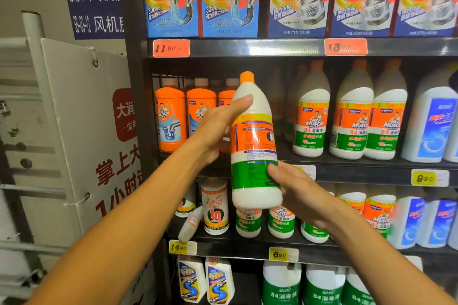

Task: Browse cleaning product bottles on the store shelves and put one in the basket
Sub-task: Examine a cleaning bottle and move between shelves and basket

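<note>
Your white bottle (254, 146) upright before the middle shelf (359, 171), orange cap (246, 78) up, back label facing you, your left hand (218, 126) gripping its shoulder, your right hand (297, 190) gripping its base

1. Bright, even light; white glare streaks the shelf edge (272, 47) below the top boxes
2. Right of that glare, boxes and bottles blur
3. Wide-angle bending bows the frame's margins

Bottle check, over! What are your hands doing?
Both hands, left and right, grip white orange-capped plastic bottle. Off shelf, back label showing. No basket visible.
</note>
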A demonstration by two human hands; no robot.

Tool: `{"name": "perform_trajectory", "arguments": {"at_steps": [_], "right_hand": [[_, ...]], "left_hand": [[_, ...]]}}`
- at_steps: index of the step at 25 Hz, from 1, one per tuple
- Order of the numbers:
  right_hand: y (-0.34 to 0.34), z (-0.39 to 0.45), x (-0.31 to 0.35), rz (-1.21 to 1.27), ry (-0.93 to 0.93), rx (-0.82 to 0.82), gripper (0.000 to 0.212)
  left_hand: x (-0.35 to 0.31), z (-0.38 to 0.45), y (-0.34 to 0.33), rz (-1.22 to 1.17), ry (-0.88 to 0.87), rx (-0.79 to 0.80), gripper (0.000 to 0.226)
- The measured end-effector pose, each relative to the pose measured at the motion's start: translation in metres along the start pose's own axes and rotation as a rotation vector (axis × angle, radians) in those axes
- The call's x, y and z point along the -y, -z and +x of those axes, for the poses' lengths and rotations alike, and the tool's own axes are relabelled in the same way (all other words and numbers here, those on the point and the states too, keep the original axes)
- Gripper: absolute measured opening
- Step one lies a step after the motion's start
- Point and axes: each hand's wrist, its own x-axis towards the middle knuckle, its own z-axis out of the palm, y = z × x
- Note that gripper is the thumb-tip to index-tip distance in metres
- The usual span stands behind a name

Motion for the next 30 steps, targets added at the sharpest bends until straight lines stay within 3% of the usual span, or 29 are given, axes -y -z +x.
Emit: {"name": "perform_trajectory", "arguments": {"at_steps": [4,8,13,20,22,25,30], "right_hand": [[-0.013,-0.005,0.018,0.145,-0.074,-0.019,0.070],[-0.019,-0.007,0.025,0.213,-0.083,-0.075,0.064],[-0.010,-0.008,0.020,0.012,-0.077,-0.129,0.055],[0.008,0.002,0.006,-0.135,0.060,-0.217,0.050],[0.010,0.010,0.003,-0.221,0.125,-0.305,0.053],[0.018,0.026,-0.001,-0.470,0.220,-0.502,0.058],[0.040,0.055,-0.002,-0.717,0.235,-0.774,0.076]], "left_hand": [[0.010,0.006,-0.012,-0.234,0.227,0.014,0.064],[0.013,0.008,-0.018,-0.379,0.310,0.107,0.051],[0.011,0.009,-0.018,-0.310,0.176,0.120,0.063],[0.009,0.017,-0.012,-0.279,0.036,0.170,0.046],[0.002,0.023,-0.014,-0.218,0.011,0.188,0.049],[-0.014,0.033,-0.024,0.054,-0.092,0.161,0.054],[-0.021,0.054,-0.041,0.285,-0.196,0.075,0.048]]}}
